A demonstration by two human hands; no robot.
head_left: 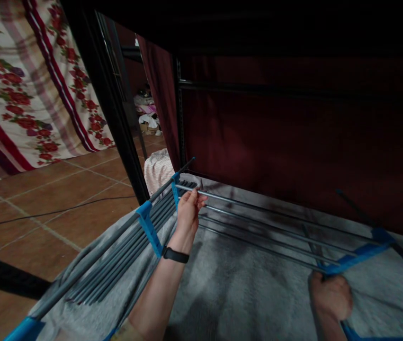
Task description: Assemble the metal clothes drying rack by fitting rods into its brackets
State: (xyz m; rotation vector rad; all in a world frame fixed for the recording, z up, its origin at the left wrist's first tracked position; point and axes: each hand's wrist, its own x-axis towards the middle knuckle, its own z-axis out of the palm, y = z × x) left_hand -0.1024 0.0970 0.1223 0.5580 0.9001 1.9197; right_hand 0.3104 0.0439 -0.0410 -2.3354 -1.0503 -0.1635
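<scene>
Rack: a frame of grey metal rods and blue plastic brackets, spread over a grey blanket (229, 289) inside a black metal frame (116, 109).
Cross rods: four run side by side between my hands; the top rod (258, 206) reaches the far left bracket (175, 189). I cannot tell whether the lowest two meet it, as my hand covers that spot.
Left hand: my left hand (189, 208) pinches the top rod near its left end, thumb and fingers closed on it.
Right hand: my right hand (332, 296) is curled at the near lower corner of the right bracket (359, 258), gripping the rack there; the exact hold of my fingers is hidden.
Left side: a long pole (91, 265) passes through the far bracket and the nearer left bracket (149, 229).
Loose rods: a row of rods (116, 260) lies on the blanket beneath that pole.
My wrist: a black band (175, 255) circles the left one.
Behind: a dark red curtain (275, 137) hangs beyond the rods.
Off to the left: tiled floor (94, 175), a black cable (55, 213) across it, and a floral striped cloth (20, 113).
</scene>
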